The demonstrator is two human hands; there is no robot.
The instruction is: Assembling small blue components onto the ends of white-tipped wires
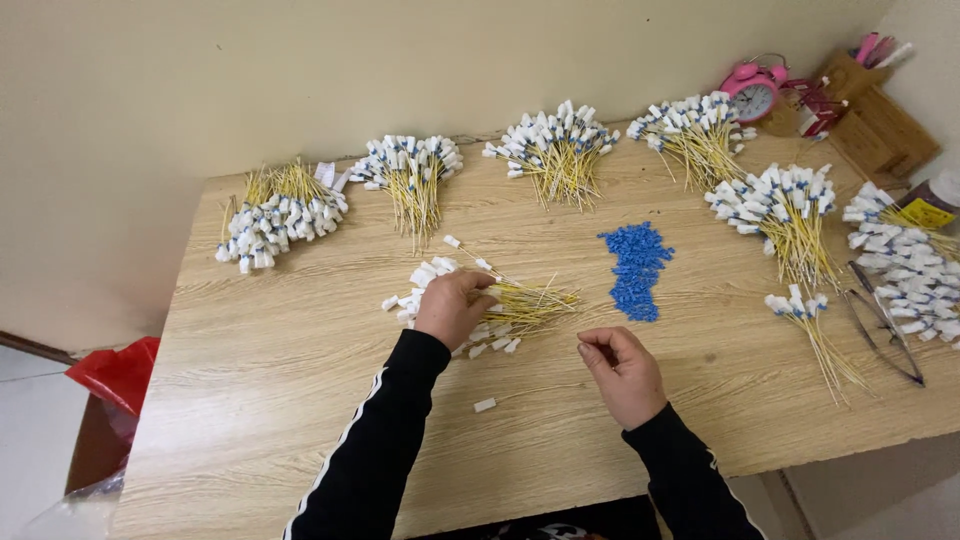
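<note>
My left hand (452,306) rests on a loose pile of thin yellow cables with white end caps (520,300) in the middle of the wooden table (300,380), fingers curled over the caps. My right hand (622,370) hovers just right of it with fingertips pinched together; whether something small sits between them I cannot tell. A heap of small blue plastic pieces (636,270) lies just beyond the right hand. One single cable with a white cap (486,404) lies on the table between my forearms.
Several bundles of capped yellow cables fan out along the table's far and right edges (560,150). A pink alarm clock (755,90), a wooden holder (880,115) and metal tweezers (885,325) are at the right. A red bag (118,372) hangs at the left.
</note>
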